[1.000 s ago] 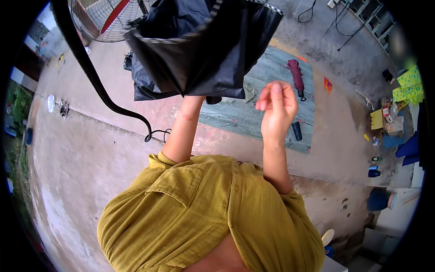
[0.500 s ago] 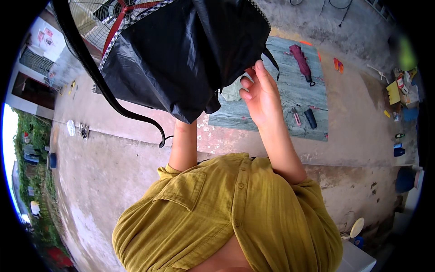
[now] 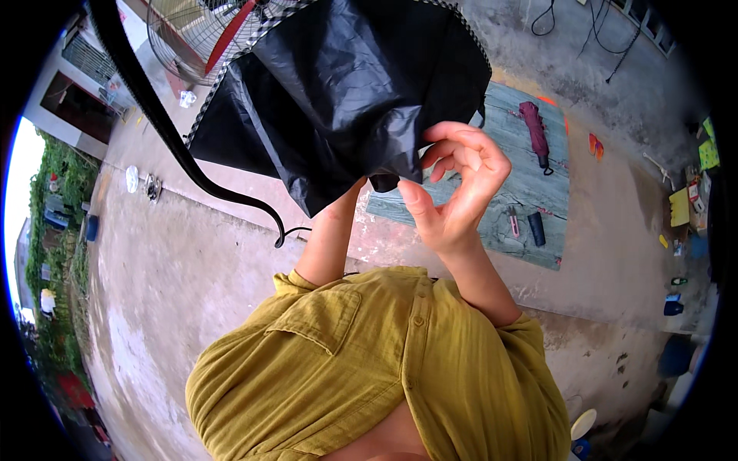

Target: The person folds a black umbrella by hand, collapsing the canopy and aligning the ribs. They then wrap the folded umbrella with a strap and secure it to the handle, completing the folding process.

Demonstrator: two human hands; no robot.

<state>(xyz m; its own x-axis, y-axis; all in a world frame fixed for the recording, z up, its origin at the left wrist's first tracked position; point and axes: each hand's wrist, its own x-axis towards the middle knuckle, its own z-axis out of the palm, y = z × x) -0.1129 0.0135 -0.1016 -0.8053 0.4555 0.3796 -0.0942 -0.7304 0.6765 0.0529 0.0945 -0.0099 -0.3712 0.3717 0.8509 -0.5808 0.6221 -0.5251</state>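
Observation:
A black, glossy umbrella canopy [image 3: 323, 92] with black-and-white checked edging fills the upper middle, crumpled and folded over. My left forearm [image 3: 327, 242] rises behind it, and that hand is hidden by the fabric. My right hand [image 3: 465, 188] is at the lower right of the canopy, fingers curved and apart, fingertips at or close to the fabric; contact is unclear. A small black part [image 3: 383, 183], probably the handle, shows under the fabric between my hands.
A wire fan [image 3: 196, 42] stands behind; a thick black cord [image 3: 215, 191] curves down at left. On a grey-green mat [image 3: 492, 238] lie a maroon folded umbrella [image 3: 535, 134], pink scissors [image 3: 513, 223] and a dark cylinder [image 3: 536, 228]. Orange sandals [image 3: 596, 146] and assorted clutter [image 3: 678, 206] sit at right.
The canopy has flattened and turned, with its checked edge spreading up and right. My right hand moved up to the fabric, then slightly down, its thumb and fingers now more widely parted.

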